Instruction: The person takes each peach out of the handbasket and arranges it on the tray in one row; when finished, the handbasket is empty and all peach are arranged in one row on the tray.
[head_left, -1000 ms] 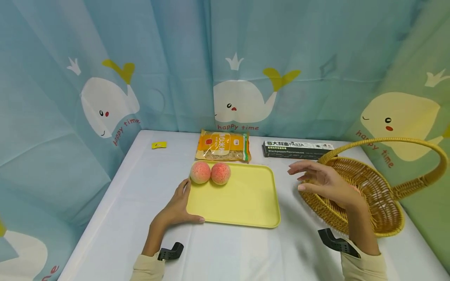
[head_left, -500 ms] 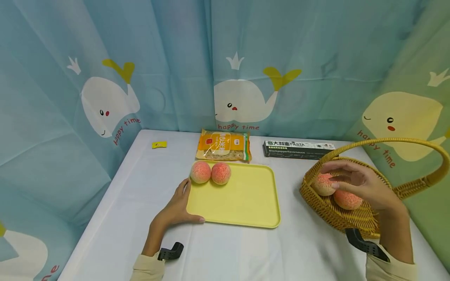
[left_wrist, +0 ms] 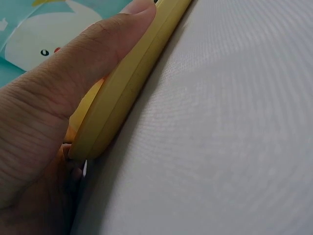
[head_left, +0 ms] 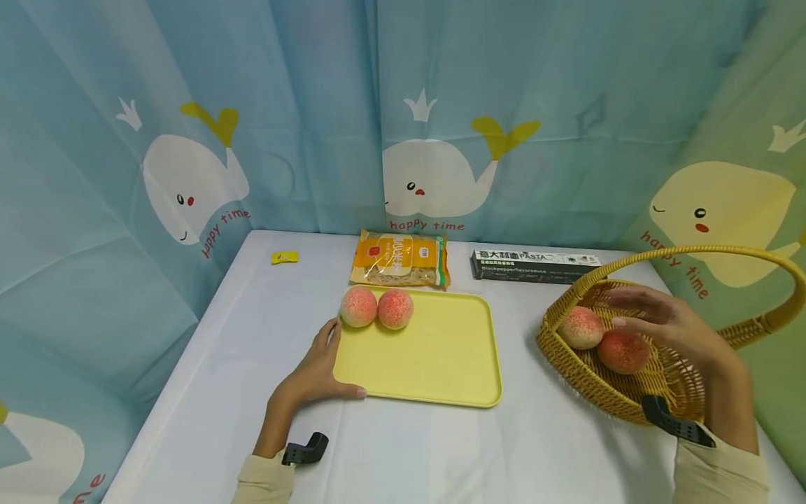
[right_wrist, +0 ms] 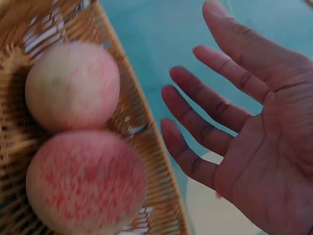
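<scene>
My left hand (head_left: 313, 374) rests at the near-left corner of a yellow tray (head_left: 434, 357), its straight fingers along the left side and its thumb on the front rim. In the left wrist view the thumb (left_wrist: 93, 56) lies against the tray's edge (left_wrist: 117, 103). Two peaches, one left (head_left: 358, 306) and one right (head_left: 395, 309), sit at the tray's far-left corner. Over the wicker basket (head_left: 585, 381) hovers my right hand (head_left: 683, 332), holding nothing. Two more peaches, a paler one (head_left: 581, 328) and a redder one (head_left: 623, 351), lie inside the basket, apart from the loosely spread fingers.
Behind the tray lies an orange noodle packet (head_left: 399, 260). A black-and-white pasta box (head_left: 535, 267) is at the back, left of the basket's arched handle (head_left: 711, 250). A small yellow packet (head_left: 285, 257) lies far left. Curtains (head_left: 315, 140) surround the white table (head_left: 252, 336).
My right hand has moved right, from the basket's left side to above its right part, bringing both peaches inside into view. My left hand and the tray have stayed in place.
</scene>
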